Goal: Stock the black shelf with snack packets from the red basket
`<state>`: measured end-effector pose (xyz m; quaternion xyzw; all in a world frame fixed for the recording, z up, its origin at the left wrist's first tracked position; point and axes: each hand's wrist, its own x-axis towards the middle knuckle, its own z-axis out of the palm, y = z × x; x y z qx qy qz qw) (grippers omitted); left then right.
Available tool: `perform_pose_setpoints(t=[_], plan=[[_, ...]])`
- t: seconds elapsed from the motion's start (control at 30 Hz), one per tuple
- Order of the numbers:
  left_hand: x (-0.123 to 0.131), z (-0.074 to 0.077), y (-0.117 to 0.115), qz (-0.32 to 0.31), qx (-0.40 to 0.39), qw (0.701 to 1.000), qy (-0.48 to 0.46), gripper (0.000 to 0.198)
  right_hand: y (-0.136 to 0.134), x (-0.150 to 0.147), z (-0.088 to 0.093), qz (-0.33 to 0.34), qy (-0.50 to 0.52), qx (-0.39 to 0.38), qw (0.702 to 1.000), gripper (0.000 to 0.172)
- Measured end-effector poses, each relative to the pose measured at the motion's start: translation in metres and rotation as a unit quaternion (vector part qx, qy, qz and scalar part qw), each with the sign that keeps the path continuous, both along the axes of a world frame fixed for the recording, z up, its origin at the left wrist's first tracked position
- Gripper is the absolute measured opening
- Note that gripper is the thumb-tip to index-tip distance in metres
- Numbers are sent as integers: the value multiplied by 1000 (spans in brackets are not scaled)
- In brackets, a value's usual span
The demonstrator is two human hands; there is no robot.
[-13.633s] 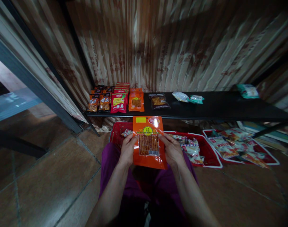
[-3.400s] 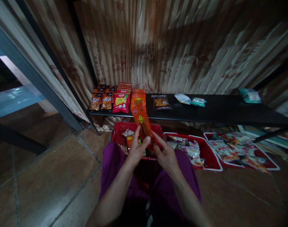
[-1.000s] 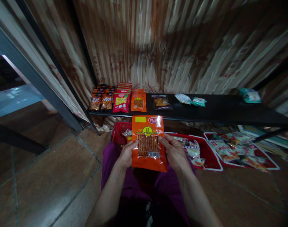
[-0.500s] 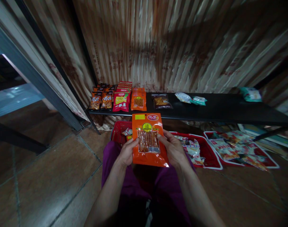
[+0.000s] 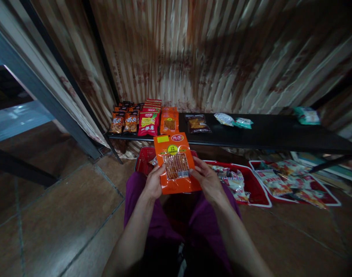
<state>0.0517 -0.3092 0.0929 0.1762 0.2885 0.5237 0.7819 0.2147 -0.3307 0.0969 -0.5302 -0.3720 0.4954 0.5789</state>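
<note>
Both hands hold an orange snack packet (image 5: pixel 175 163) with a clear window, face towards me, above my lap. My left hand (image 5: pixel 153 184) grips its lower left edge and my right hand (image 5: pixel 207 181) grips its right edge, fingers closed on it. The packet tilts a little to the left. Behind it stands a red basket (image 5: pixel 143 161) with more packets. On the low black shelf (image 5: pixel 268 132) beyond, a matching orange packet (image 5: pixel 169 123) stands in a row with red (image 5: pixel 148 124) and dark orange packets (image 5: pixel 123 122).
A dark packet (image 5: pixel 196 124), a pale bag (image 5: pixel 225 119) and green bags (image 5: pixel 243 123) lie further along the shelf. Two more red baskets (image 5: pixel 252 184) with snack packets sit on the tiled floor to the right. A striped wall backs the shelf.
Both hands have lifted the orange packet slightly up and left towards the shelf, and it now tilts left. 3.4 s ago it was held edge-on over the basket.
</note>
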Motion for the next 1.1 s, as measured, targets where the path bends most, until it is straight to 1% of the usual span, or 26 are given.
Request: perform_pose_setpoints(t=[0.07, 0.1, 0.17, 0.23, 0.27, 0.33, 0.4, 0.43, 0.5, 0.53, 0.6, 0.67, 0.73, 0.8, 0.87, 0.93, 1.0, 1.1], plan=[[1, -1, 0, -1, 4, 1000, -2, 34, 2, 2, -6, -39, -112, 50, 992, 55], [2, -1, -1, -2, 7, 1000, -1, 35, 3, 3, -8, -63, -185, 80, 977, 53], [2, -1, -1, -6, 14, 1000, -1, 37, 3, 3, -11, -104, -332, 138, 927, 49], [3, 0, -2, -9, 20, 1000, -2, 40, 2, 2, -12, -119, -443, 179, 870, 47], [3, 0, -3, -9, 21, 1000, -1, 40, 1, 1, -11, -117, -479, 195, 848, 46], [4, 1, -3, -7, 15, 1000, 0, 40, -1, -3, -11, -105, -522, 216, 818, 45], [5, 1, -4, -4, 11, 1000, -3, 39, -3, -7, -12, -101, -541, 226, 804, 44], [6, 0, -4, -3, 12, 1000, -4, 38, -4, -10, -12, -100, -543, 227, 802, 43], [8, -1, -5, 1, 22, 1000, -9, 38, -5, -15, -13, -92, -537, 223, 808, 40], [9, -1, -5, 2, 28, 1000, -9, 38, -6, -18, -14, -84, -529, 217, 816, 37], [12, -3, -6, 6, 39, 999, -3, 38, -8, -24, -13, -56, -500, 196, 842, 37], [14, -3, -8, 8, 61, 998, 18, 37, -9, -28, -12, -8, -451, 169, 877, 43], [16, -4, -11, 4, 95, 995, 43, 39, -11, -30, -9, 52, -383, 146, 911, 52], [19, -4, -14, -4, 124, 990, 68, 43, -12, -30, -7, 103, -313, 130, 935, 61], [21, -5, -16, -5, 140, 985, 102, 45, -13, -28, -7, 126, -257, 116, 951, 66], [23, -6, -17, -5, 154, 978, 138, 47, -11, -26, -9, 120, -208, 111, 964, 66], [23, -5, -18, -12, 175, 971, 164, 47, -9, -25, -12, 99, -150, 112, 977, 59], [22, 0, -20, -22, 195, 961, 194, 43, -7, -23, -15, 42, -7, 86, 995, 46]])
